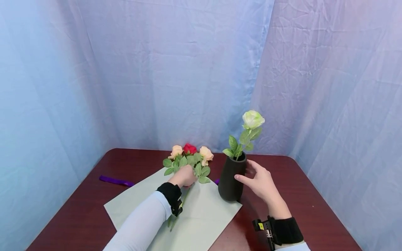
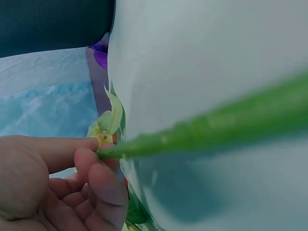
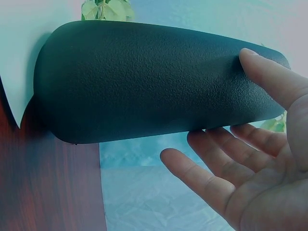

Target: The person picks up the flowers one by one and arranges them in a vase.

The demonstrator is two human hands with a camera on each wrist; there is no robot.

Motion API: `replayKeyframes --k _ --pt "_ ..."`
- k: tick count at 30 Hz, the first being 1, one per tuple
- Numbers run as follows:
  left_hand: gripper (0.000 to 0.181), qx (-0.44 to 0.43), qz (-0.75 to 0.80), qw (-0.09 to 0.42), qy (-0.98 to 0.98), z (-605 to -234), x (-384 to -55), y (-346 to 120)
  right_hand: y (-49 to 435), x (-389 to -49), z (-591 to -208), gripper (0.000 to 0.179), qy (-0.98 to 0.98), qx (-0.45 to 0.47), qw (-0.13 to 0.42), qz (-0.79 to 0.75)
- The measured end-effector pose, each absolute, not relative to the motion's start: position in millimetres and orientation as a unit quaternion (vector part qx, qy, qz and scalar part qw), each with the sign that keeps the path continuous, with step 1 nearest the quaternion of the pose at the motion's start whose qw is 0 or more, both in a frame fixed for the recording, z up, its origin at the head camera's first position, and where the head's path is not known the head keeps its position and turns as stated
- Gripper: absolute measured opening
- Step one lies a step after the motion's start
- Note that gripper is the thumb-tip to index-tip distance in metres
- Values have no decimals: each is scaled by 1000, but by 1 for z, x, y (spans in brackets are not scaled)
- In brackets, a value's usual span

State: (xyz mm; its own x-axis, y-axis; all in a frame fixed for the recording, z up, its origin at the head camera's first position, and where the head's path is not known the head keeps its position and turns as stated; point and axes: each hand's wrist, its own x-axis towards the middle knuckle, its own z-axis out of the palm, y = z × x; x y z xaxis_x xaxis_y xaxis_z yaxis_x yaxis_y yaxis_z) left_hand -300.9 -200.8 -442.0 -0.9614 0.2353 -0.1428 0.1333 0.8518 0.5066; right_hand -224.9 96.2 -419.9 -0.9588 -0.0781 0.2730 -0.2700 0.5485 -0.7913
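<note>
My left hand [image 1: 186, 175] pinches the green stem [image 2: 202, 130] of a rose low over the pale green wrapping paper [image 1: 201, 212]. Just beyond it lie two peach roses [image 1: 176, 151] and a red rose [image 1: 190, 149] with leaves; which bloom belongs to the pinched stem cannot be made out. My right hand [image 1: 260, 179] holds the dark vase [image 1: 230, 181] near its upper part, thumb on the near face and fingers around the far side. The vase tilts slightly at the paper's right side. A white-green rose [image 1: 253, 119] stands in it.
A purple ribbon [image 1: 116, 181] lies on the dark red table [image 1: 78, 202], left of the paper, and another bit of purple shows beside the vase. Blue curtains [image 1: 176, 69] hang behind and along both sides of the table.
</note>
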Motion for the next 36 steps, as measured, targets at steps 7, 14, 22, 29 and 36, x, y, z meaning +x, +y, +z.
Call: replayKeyframes --k 7,14,22,29,36 --pt "46 110 286 82 948 -442 -299 -204 96 -226 -420 76 -875 102 106 461" --pt "48 113 306 83 942 -442 -299 -206 96 -226 -421 77 -874 104 106 463" --pt "44 116 330 70 934 -433 -297 -207 95 -225 -418 76 -875 105 111 460" --pt "39 100 332 93 933 -429 -292 -205 96 -226 -420 77 -876 103 105 459" --pt "21 91 294 125 943 -438 -287 -201 96 -226 -419 77 -876 107 108 458"
